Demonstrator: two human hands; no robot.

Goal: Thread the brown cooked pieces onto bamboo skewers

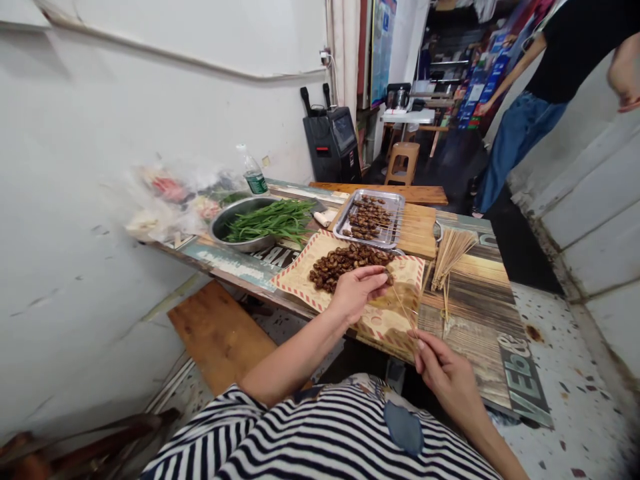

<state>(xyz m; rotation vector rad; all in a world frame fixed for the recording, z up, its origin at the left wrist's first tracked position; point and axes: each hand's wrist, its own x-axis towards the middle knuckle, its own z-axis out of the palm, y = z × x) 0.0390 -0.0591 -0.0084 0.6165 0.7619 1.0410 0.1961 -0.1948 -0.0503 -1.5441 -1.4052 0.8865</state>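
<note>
My left hand [361, 291] is closed, pinching a brown silkworm pupa [389, 277] at the tip of a thin wooden skewer. The lower end of that skewer [403, 308] is gripped between the thumb and fingers of my right hand [440, 365], near the table's front edge. Just beyond my left hand, a heap of glossy brown silkworm pupae [333, 265] lies on a paper sheet [303, 261] with a striped border. Behind it, a metal tray [401, 208] holds several loaded skewers. A bundle of bare skewers [454, 253] lies right of the paper.
A metal bowl [250, 245] of green vegetables stands at the left, beside plastic bags [165, 200] and a bottle [254, 175]. The tray rests partly on a wooden board [423, 230]. A black speaker [333, 143] stands behind the table. Another person [540, 113] is at the right.
</note>
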